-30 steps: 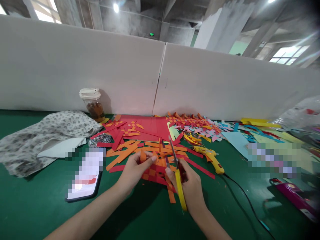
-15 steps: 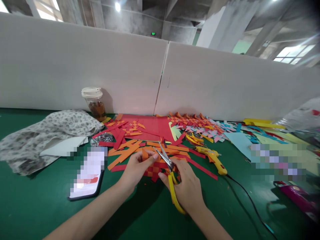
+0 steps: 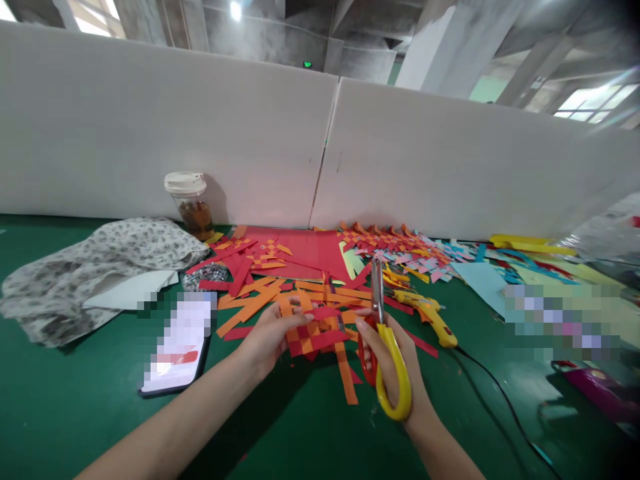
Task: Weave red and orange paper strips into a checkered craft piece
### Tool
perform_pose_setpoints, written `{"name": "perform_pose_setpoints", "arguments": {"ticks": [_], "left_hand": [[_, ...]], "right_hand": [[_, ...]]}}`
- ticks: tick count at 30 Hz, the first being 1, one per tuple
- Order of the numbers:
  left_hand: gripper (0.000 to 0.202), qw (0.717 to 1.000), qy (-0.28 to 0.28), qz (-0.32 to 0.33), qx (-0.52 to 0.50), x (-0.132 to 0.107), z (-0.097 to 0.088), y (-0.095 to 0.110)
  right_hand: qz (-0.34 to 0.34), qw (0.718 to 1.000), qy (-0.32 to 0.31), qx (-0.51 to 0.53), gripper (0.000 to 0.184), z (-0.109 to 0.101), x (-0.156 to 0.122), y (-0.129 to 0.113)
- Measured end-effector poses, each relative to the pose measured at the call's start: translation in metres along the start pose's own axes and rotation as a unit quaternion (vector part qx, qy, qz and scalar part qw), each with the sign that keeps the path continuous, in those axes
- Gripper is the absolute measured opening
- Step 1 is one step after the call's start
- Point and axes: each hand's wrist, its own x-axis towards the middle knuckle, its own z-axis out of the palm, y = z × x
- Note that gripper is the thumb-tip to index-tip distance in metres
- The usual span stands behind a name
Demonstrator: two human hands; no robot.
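Observation:
My left hand [image 3: 267, 335] pinches a woven red and orange paper piece [image 3: 314, 331] by its left edge and holds it just above the green table [image 3: 75, 413]. Long orange strips hang off the piece toward me. My right hand [image 3: 395, 363] grips yellow-handled scissors [image 3: 384, 347] just right of the piece. Their blades are together and point up and away from me.
Loose red and orange paper strips [image 3: 260, 293] lie behind the hands. A yellow glue gun [image 3: 429, 315] with a black cord lies to the right, a phone [image 3: 176, 347] to the left, and beyond it patterned cloth [image 3: 95, 260] and a lidded cup [image 3: 190, 203]. Coloured woven pieces [image 3: 400, 247] line the white partition.
The scissors have come away from the woven piece and swung upright to its right, their blades now closed. My left hand has kept hold of the piece and turned it flatter.

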Motion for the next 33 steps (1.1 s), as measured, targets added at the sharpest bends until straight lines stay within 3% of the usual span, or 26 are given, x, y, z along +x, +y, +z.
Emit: {"name": "perform_pose_setpoints", "arguments": {"ticks": [3,6,8,11,13,15,16,18,19,23,25,27,29,31,33], "left_hand": [[0.022,0.997,0.006,0.068,0.035,-0.002,0.002,-0.001],[0.007,0.973,-0.052,0.185,0.130,-0.008,0.002,-0.003],[0.017,0.931,-0.117,0.262,0.228,-0.010,0.001,-0.005],[0.021,0.829,-0.202,0.357,0.380,-0.010,-0.004,-0.009],[0.027,0.767,-0.237,0.386,0.455,-0.008,-0.007,-0.010],[0.042,0.729,-0.262,0.391,0.498,-0.008,-0.009,-0.008],[0.050,0.723,-0.271,0.390,0.501,-0.009,-0.010,-0.005],[0.059,0.738,-0.283,0.376,0.484,-0.011,-0.010,0.001],[0.060,0.758,-0.280,0.362,0.464,-0.011,-0.009,0.005],[0.045,0.876,-0.189,0.267,0.355,-0.010,-0.007,0.015],[0.031,0.915,-0.150,0.183,0.325,-0.008,-0.005,0.016],[0.023,0.920,-0.165,0.116,0.337,-0.006,-0.005,0.017],[0.021,0.900,-0.189,0.106,0.377,-0.003,-0.008,0.019],[0.021,0.872,-0.174,0.145,0.434,0.001,-0.015,0.022],[0.022,0.830,-0.125,0.203,0.504,0.008,-0.025,0.026]], "right_hand": [[-0.011,1.000,-0.002,0.013,0.032,0.000,-0.001,-0.002],[-0.012,0.999,-0.020,0.036,0.032,0.001,-0.001,0.001],[-0.003,0.997,-0.025,0.068,0.035,0.002,0.000,0.006],[0.010,0.994,-0.025,0.109,0.038,0.001,0.000,0.012],[0.013,0.994,-0.017,0.112,0.036,0.000,0.001,0.015],[0.005,0.994,0.004,0.109,0.035,-0.001,0.002,0.016],[-0.003,0.993,0.015,0.113,0.035,-0.002,0.003,0.016],[-0.019,0.991,0.031,0.130,0.038,-0.004,0.004,0.015],[-0.025,0.989,0.036,0.138,0.040,-0.005,0.004,0.014],[-0.028,0.988,0.000,0.155,0.034,-0.008,0.001,0.012],[-0.033,0.988,-0.047,0.145,0.030,-0.008,-0.002,0.012],[-0.047,0.990,-0.082,0.104,0.030,-0.007,-0.005,0.012],[-0.061,0.992,-0.095,0.058,0.030,-0.004,-0.006,0.010],[-0.069,0.994,-0.077,0.032,0.030,-0.001,-0.004,0.008],[-0.073,0.996,-0.029,0.030,0.030,0.001,-0.002,0.004]]}}
